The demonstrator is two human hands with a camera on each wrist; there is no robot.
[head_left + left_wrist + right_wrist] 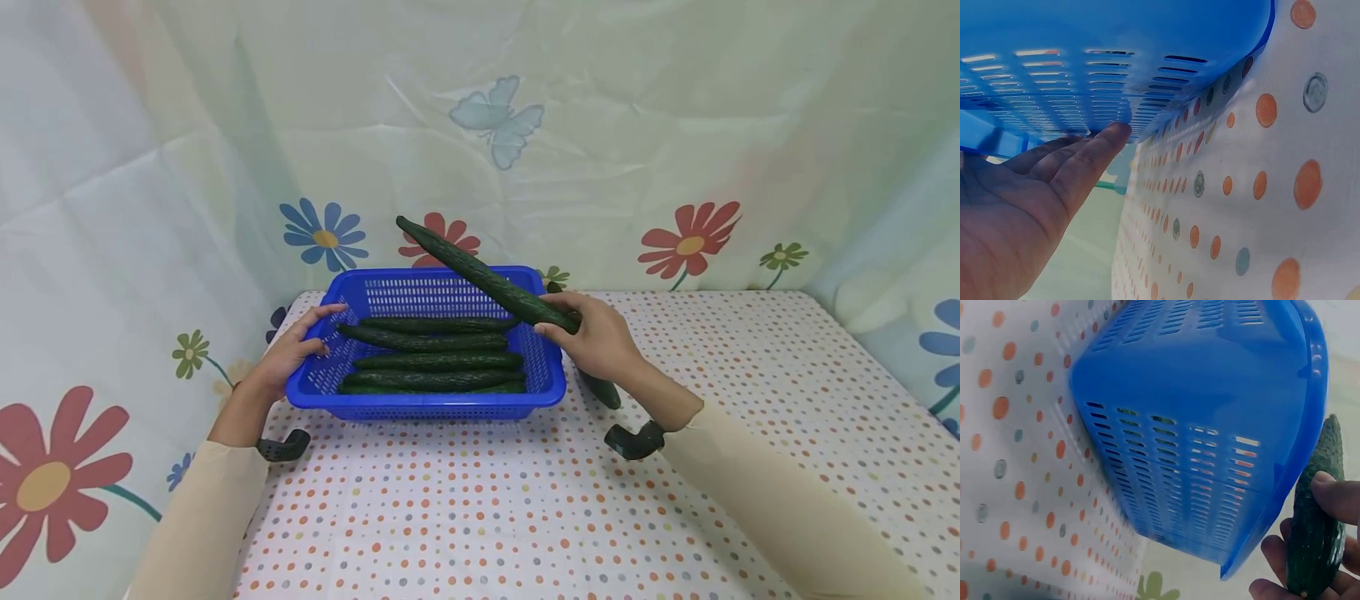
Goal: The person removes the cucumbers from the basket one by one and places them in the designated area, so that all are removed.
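My right hand [600, 333] grips a long dark green cucumber [487, 279] near one end, thumb on one side and fingers on the other. The cucumber slants up to the left over a blue plastic basket [442, 400]. In the right wrist view, the blunt end of this cucumber [1315, 550] pokes out past the fingers. At the basket's left rim, my left hand [288, 354] holds on, its thumb over the edge; in the left wrist view its fingers [1088, 164] lie along the outer wall. Several cucumbers [438, 362] lie side by side inside the basket.
Another cucumber [600, 390] lies on the table just right of the basket, partly hidden under my right hand. A dotted cloth [480, 508] covers the table. Flower-printed curtain [585, 192] hangs behind and along both sides.
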